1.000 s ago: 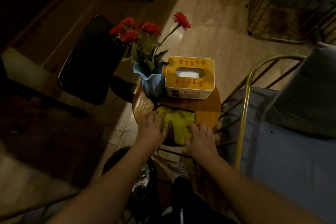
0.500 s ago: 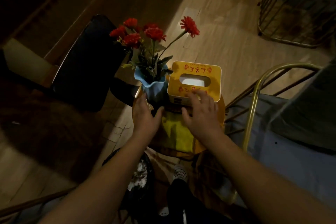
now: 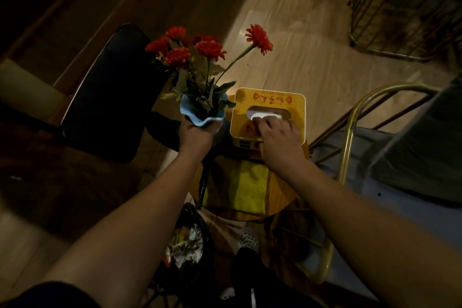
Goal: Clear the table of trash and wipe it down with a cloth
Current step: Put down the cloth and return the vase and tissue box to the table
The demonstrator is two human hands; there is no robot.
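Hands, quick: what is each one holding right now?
Left hand: grips the blue vase.
Right hand: grips the yellow tissue box, fingers hooked at its top slot.

Vase (image 3: 202, 117) body behind left hand (image 3: 196, 136), fingertips of right hand (image 3: 277, 140) hidden in tissue box (image 3: 295, 107) (lettering unreadable)

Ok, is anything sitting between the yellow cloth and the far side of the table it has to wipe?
Yes. The tissue box stands right behind the cloth, under the right hand; the flower vase, gripped by the left hand, is beside it on the left.
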